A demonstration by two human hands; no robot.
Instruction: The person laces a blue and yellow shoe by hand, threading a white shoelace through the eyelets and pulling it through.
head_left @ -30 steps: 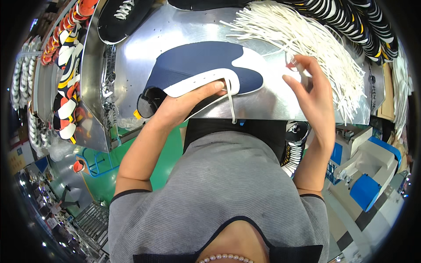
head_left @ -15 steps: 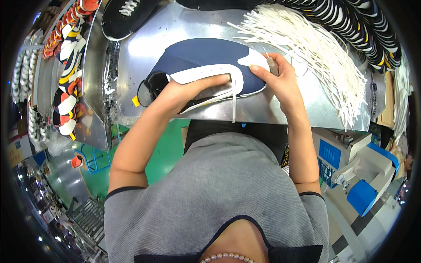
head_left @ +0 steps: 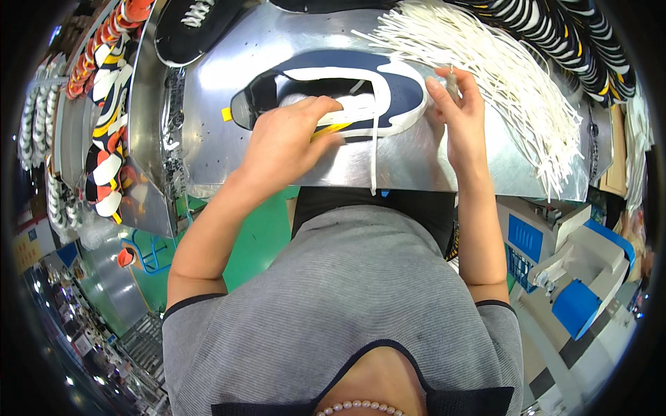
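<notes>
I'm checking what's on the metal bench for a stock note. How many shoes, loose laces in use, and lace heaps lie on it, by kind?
Navy shoe under both hands: 1
Black shoe at the bench's far left: 1
White lace hanging off the navy shoe: 1
Heap of white laces: 1
Total: 4

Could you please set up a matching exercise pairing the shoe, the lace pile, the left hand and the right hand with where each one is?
Things:
1. shoe
2. lace pile
3. left hand
4. right hand

Places:
A. fanned out at the table's far right
B. at the shoe's toe end, beside the laces
C. lying on its side mid-table
D. pressed on the shoe's opening, one lace hanging just beside it

Pairs: 1-C, 2-A, 3-D, 4-B
</notes>
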